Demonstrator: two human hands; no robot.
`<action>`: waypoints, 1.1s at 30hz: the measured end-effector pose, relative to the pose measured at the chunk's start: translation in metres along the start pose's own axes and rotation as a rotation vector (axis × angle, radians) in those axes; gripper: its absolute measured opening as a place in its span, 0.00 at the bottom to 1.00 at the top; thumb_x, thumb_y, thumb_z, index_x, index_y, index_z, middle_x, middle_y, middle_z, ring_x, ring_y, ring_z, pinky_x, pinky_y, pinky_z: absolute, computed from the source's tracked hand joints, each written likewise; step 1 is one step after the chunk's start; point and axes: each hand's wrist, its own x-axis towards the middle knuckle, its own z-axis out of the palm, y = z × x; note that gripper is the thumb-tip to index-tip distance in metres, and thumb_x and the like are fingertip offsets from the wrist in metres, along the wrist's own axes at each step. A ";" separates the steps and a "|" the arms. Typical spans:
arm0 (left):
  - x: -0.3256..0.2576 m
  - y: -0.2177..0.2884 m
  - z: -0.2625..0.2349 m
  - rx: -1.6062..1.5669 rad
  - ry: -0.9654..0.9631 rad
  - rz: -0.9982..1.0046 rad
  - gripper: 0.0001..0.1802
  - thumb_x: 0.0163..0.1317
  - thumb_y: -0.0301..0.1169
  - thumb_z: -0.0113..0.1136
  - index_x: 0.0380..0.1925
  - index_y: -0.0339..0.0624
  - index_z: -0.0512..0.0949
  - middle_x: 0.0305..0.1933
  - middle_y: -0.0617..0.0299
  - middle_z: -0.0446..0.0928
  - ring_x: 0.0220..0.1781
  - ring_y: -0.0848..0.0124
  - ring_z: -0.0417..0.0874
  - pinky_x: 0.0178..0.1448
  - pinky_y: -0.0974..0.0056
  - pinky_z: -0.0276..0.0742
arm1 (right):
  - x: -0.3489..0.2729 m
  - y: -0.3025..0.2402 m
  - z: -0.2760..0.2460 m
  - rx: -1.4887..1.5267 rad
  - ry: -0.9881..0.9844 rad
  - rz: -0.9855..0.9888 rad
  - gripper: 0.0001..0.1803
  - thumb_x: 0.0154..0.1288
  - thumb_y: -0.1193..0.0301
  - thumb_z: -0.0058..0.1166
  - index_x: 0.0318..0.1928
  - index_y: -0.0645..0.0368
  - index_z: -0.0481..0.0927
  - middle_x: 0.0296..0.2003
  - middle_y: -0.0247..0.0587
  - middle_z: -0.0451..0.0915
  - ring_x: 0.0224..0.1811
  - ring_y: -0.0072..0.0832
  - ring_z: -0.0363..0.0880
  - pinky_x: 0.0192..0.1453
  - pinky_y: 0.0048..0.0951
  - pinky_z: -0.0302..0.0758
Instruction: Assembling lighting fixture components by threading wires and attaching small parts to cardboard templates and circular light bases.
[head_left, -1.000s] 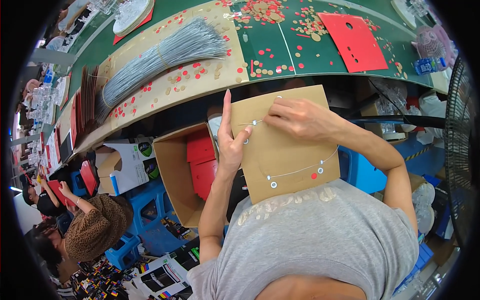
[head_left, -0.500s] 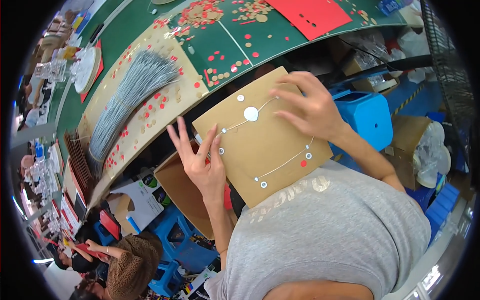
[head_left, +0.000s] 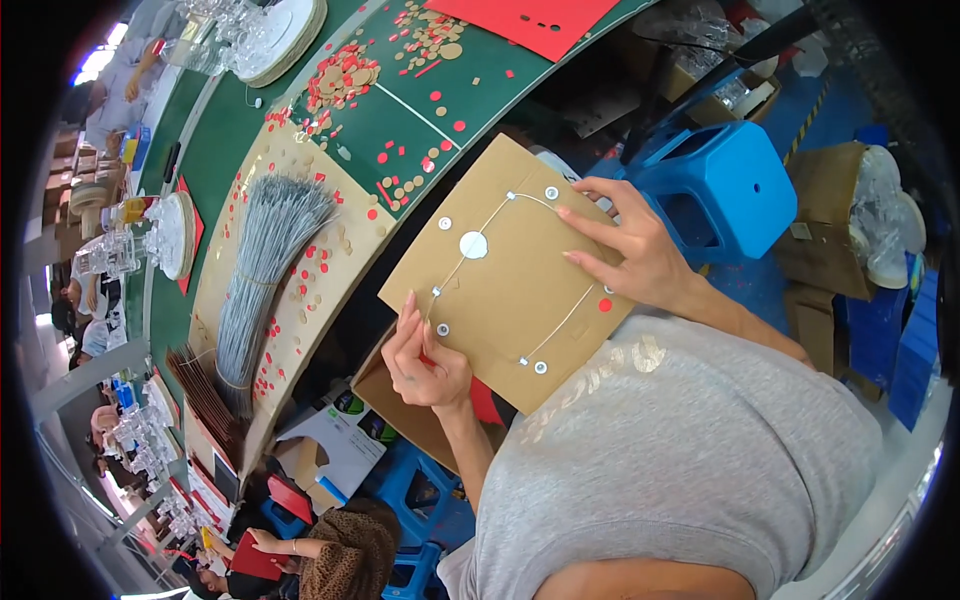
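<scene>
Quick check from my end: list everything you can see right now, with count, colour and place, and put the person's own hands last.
brown cardboard sheet: one, tan, held over the lap, with white round eyelets and a thin white cord across it
bundle of grey wires: one, grey, on the bench to the left
green work table: one, green, along the top
round punched paper dots: many, red and tan, strewn on the table
red card sheet: one, red, top edge of the table
blue plastic stool: one, blue, on the floor to the right
open cardboard box: one, brown, under the sheet
other person's sleeve: one, leopard pattern, bottom
left hand: pinching the sheet's near-left edge
right hand: fingers spread on the sheet's right side
</scene>
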 end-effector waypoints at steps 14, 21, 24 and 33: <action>0.012 0.003 0.010 -0.486 0.001 -0.430 0.17 0.78 0.25 0.48 0.29 0.26 0.76 0.37 0.46 0.84 0.46 0.51 0.90 0.52 0.57 0.85 | 0.010 0.010 -0.013 0.014 -0.218 -0.041 0.34 0.55 0.71 0.72 0.65 0.53 0.80 0.71 0.50 0.69 0.69 0.45 0.73 0.67 0.41 0.76; 0.013 0.003 0.019 -0.390 0.031 -0.194 0.15 0.75 0.22 0.50 0.26 0.27 0.75 0.27 0.49 0.81 0.33 0.57 0.89 0.39 0.60 0.85 | 0.010 0.010 0.000 -0.040 -0.169 -0.122 0.38 0.58 0.69 0.70 0.70 0.52 0.75 0.71 0.53 0.66 0.70 0.52 0.69 0.70 0.46 0.73; 0.015 0.006 0.015 -0.308 0.003 -0.118 0.13 0.73 0.21 0.53 0.27 0.27 0.76 0.26 0.48 0.82 0.32 0.57 0.89 0.38 0.60 0.86 | 0.018 0.009 -0.004 -0.048 -0.203 -0.112 0.38 0.58 0.67 0.71 0.70 0.53 0.75 0.70 0.55 0.66 0.72 0.54 0.66 0.72 0.47 0.70; 0.019 0.032 -0.008 -0.085 0.096 0.194 0.12 0.75 0.26 0.51 0.39 0.26 0.80 0.47 0.39 0.81 0.51 0.50 0.87 0.51 0.55 0.85 | 0.118 -0.011 0.056 -0.090 -0.392 -0.894 0.41 0.60 0.47 0.67 0.73 0.42 0.71 0.73 0.46 0.65 0.75 0.47 0.63 0.76 0.54 0.61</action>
